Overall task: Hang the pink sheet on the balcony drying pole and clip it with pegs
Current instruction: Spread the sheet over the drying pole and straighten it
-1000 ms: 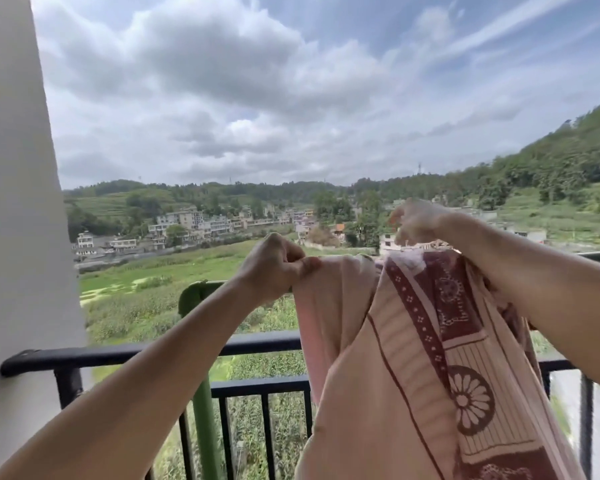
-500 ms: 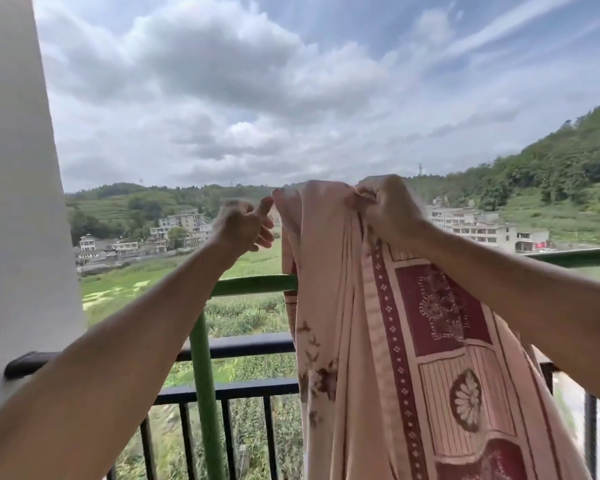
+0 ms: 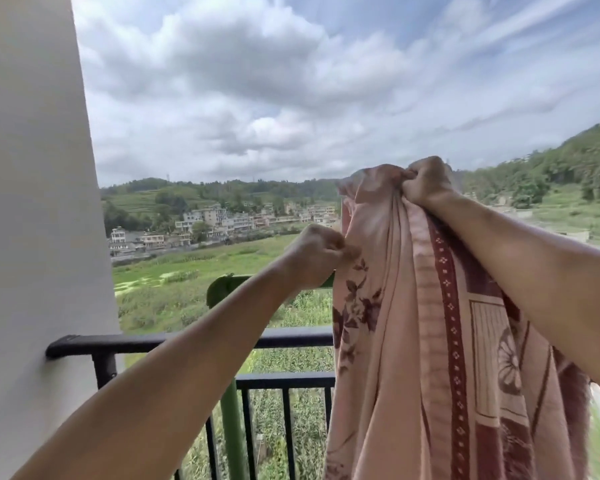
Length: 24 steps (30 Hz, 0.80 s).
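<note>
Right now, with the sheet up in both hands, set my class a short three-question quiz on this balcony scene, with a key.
1. True or false: the right hand grips the bunched top of the sheet.
2. The left hand pinches the sheet's: A) bottom hem B) left edge C) middle panel.
3. Fill in: the pole below the left hand is coloured ____.
Key: 1 true; 2 B; 3 green.
</note>
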Available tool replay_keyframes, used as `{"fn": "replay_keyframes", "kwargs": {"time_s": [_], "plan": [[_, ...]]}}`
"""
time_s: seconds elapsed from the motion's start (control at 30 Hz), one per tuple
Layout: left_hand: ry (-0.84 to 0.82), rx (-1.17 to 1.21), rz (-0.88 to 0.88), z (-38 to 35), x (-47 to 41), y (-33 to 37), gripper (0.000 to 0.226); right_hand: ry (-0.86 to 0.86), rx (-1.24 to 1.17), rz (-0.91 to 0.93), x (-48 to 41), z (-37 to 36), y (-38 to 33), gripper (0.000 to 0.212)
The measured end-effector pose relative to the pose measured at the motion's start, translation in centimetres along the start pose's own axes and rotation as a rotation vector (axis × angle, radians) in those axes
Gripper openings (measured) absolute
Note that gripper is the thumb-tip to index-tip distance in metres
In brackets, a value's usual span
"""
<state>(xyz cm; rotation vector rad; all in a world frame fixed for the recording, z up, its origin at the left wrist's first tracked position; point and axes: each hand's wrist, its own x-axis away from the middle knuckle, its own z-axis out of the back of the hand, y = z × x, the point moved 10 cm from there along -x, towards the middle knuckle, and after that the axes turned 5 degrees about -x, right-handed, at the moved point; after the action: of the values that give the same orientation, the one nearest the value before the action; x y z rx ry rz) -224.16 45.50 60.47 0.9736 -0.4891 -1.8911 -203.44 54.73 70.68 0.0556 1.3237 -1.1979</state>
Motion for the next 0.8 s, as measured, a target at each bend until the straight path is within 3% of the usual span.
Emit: {"fn": "replay_keyframes", "kwargs": {"time_s": [0.1, 0.17, 0.2, 0.3, 0.37, 0.47, 0.57, 0.67, 0.8], "plan": [[0.148, 0.070, 0.025, 2.8, -0.6, 0.1, 0.021, -0.347, 0.131, -0.131, 1.8, -2.3, 2.7, 0.033], [0.367, 0.006, 0.006, 7.1, -1.5, 0.6, 0.026, -0.570, 0.128, -0.215, 4.4, -3.2, 3.8, 0.012], [0.491, -0.027, -0.013, 9.4, -1.8, 1.1, 0.027, -0.627, 0.106, -0.207, 5.3, -3.3, 3.5, 0.016], [0.773, -0.205, -0.020, 14.4, -2.1, 2.2, 0.022, -0.543, -0.075, 0.008, 6.8, -2.0, -0.6, 0.028], [0.847, -0.309, 0.040, 15.9, -2.3, 0.9, 0.019, -0.538, -0.185, 0.164, 9.6, -1.4, -4.5, 0.042], [0.776, -0.414, 0.195, 15.5, -2.4, -3.2, 0.026, -0.654, -0.048, 0.340, 15.3, -2.7, -7.4, 0.045], [0.549, -0.512, 0.301, 13.2, -2.1, -6.7, 0.016, -0.534, 0.130, 0.496, 17.2, -3.1, -8.0, 0.028], [0.377, -0.378, 0.340, 11.6, -1.1, -7.8, 0.030, -0.428, -0.030, 0.442, 14.4, -2.4, -7.7, 0.015], [0.289, -0.156, 0.363, 10.4, 0.6, -8.0, 0.048, -0.171, -0.132, 0.372, 7.7, 0.0, -8.2, 0.039]]}}
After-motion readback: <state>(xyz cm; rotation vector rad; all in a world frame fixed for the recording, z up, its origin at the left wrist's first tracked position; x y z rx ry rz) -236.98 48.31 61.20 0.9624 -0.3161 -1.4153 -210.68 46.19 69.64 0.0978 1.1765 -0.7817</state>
